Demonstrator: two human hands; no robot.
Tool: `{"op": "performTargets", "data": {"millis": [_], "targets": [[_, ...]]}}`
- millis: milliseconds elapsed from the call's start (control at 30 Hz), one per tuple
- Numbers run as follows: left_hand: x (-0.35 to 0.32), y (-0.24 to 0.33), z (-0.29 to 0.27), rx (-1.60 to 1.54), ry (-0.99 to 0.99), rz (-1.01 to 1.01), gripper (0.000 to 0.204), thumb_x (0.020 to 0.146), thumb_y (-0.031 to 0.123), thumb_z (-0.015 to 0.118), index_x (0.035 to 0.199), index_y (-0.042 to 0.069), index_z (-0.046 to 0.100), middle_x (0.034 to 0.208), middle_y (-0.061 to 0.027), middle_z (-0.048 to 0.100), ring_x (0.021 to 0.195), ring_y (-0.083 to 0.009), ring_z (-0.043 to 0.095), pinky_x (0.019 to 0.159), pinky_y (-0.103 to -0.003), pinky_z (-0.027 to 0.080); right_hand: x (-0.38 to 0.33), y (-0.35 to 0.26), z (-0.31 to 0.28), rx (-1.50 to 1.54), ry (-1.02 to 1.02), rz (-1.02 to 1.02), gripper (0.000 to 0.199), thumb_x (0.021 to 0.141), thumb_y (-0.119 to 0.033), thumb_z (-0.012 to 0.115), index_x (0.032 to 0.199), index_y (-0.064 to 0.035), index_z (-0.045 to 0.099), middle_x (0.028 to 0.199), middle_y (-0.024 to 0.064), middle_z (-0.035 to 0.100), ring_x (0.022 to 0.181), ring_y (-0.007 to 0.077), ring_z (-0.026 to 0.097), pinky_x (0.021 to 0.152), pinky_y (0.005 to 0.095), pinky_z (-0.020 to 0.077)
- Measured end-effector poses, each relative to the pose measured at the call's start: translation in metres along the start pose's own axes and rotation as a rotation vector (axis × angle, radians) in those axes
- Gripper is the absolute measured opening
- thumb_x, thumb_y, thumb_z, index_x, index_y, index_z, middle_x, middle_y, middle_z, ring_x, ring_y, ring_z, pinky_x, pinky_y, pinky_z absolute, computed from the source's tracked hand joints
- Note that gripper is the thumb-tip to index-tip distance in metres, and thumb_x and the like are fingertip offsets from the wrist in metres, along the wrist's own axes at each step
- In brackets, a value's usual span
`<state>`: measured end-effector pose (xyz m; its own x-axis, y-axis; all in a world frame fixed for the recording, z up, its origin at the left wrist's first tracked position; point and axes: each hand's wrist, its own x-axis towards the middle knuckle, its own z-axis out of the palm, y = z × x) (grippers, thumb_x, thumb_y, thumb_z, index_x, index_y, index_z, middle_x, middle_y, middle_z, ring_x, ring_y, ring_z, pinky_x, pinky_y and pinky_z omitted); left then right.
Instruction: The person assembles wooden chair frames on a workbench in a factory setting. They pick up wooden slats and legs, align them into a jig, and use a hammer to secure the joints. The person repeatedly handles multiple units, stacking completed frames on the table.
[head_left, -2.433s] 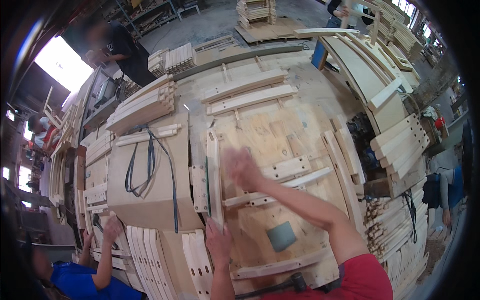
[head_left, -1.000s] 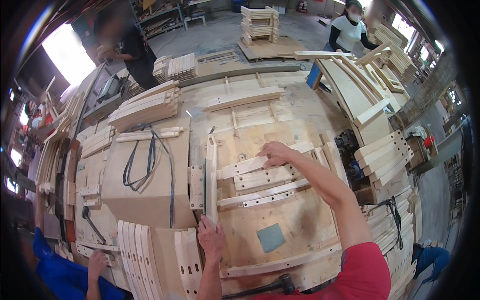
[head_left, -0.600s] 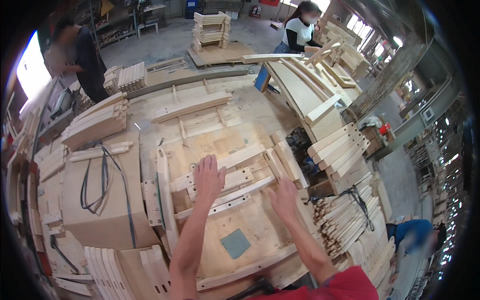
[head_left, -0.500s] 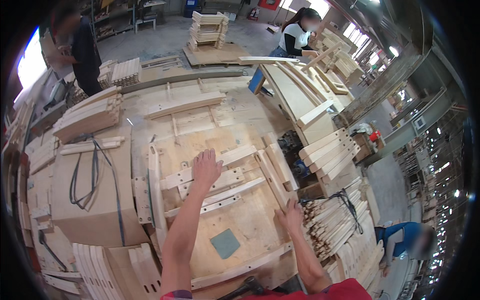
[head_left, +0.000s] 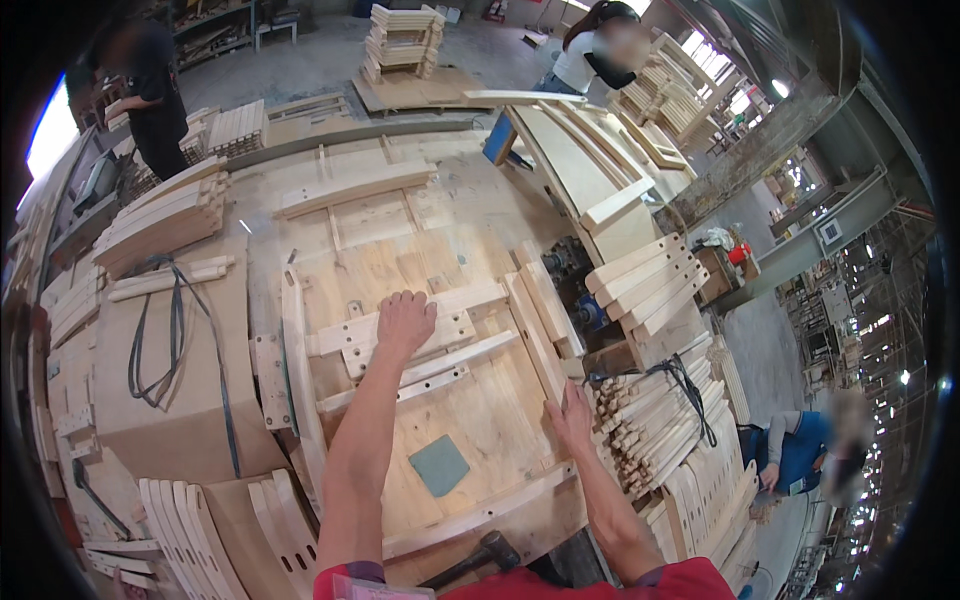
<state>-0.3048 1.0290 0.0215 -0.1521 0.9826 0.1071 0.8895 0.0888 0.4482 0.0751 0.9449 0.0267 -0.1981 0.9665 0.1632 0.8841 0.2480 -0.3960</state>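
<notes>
A pale wooden frame lies on the plywood bench top [head_left: 500,400] before me. My left hand [head_left: 407,325] is closed over the frame's far rail [head_left: 465,300], fingers over its far edge. My right hand [head_left: 571,418] grips the right side post [head_left: 535,340], thumb on the inner side. The left side post [head_left: 296,340] stands at the rails' other end. Just nearer than the far rail lie a short drilled board [head_left: 450,332] and a thin slat [head_left: 470,355]. A curved rail [head_left: 480,513] runs across the near side. Inside the frame lies a grey-green square sheet [head_left: 439,466].
A black-headed mallet [head_left: 495,550] lies at the near edge. On the left stands a cardboard box [head_left: 190,400] with a dark strap [head_left: 180,340]. Bundled wooden sticks [head_left: 650,410] lie right of my right hand. Several co-workers stand around, one in blue [head_left: 800,445] at lower right.
The view has shifted, so the bench appears slightly higher and further left. Both hands stay on the frame's wood. More of the mallet shows, and the co-workers have changed posture.
</notes>
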Motion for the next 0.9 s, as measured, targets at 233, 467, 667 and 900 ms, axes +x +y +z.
{"op": "performTargets", "data": {"millis": [233,467,667,900], "targets": [[0.002,0.002,0.0,0.002,0.018,0.016,0.034,0.099,0.035,0.052,0.104,0.005,0.067,0.104,-0.0174,0.067,0.105,-0.034,0.061,0.094,-0.049,0.043,-0.004,-0.001,-0.002,0.02,0.027,0.034,0.061,0.087,-0.029,0.068,0.135,0.0039,0.051,0.111,0.0247,0.06,0.105,0.0442,0.059,0.089,0.0492,0.0493],[0.003,0.001,0.0,0.015,0.014,0.026,0.033,0.099,0.034,0.053,0.102,0.005,0.067,0.099,-0.0169,0.067,0.101,-0.0345,0.062,0.091,-0.049,0.044,-0.001,-0.007,0.0,0.012,0.04,0.053,0.061,0.087,-0.029,0.067,0.136,0.0037,0.051,0.114,0.0247,0.06,0.107,0.0437,0.059,0.09,0.0484,0.0499],[0.004,0.003,0.002,0.03,-0.002,0.006,0.035,0.098,0.035,0.052,0.102,0.004,0.068,0.101,-0.0157,0.068,0.103,-0.0325,0.062,0.091,-0.048,0.044,-0.006,-0.014,0.002,0.097,0.059,0.026,0.06,0.087,-0.027,0.067,0.136,0.0031,0.051,0.118,0.0247,0.06,0.108,0.0437,0.06,0.091,0.0477,0.0504],[-0.012,0.08,0.04,0.044,0.215,0.369,0.039,0.094,0.038,0.061,0.11,0.003,0.069,0.122,-0.0139,0.062,0.123,-0.0291,0.053,0.109,-0.06,0.033,-0.008,-0.012,0.0,-0.003,0.041,0.054,0.059,0.087,-0.026,0.067,0.137,0.0013,0.051,0.121,0.0243,0.06,0.108,0.0438,0.061,0.09,0.0473,0.0516]]}}
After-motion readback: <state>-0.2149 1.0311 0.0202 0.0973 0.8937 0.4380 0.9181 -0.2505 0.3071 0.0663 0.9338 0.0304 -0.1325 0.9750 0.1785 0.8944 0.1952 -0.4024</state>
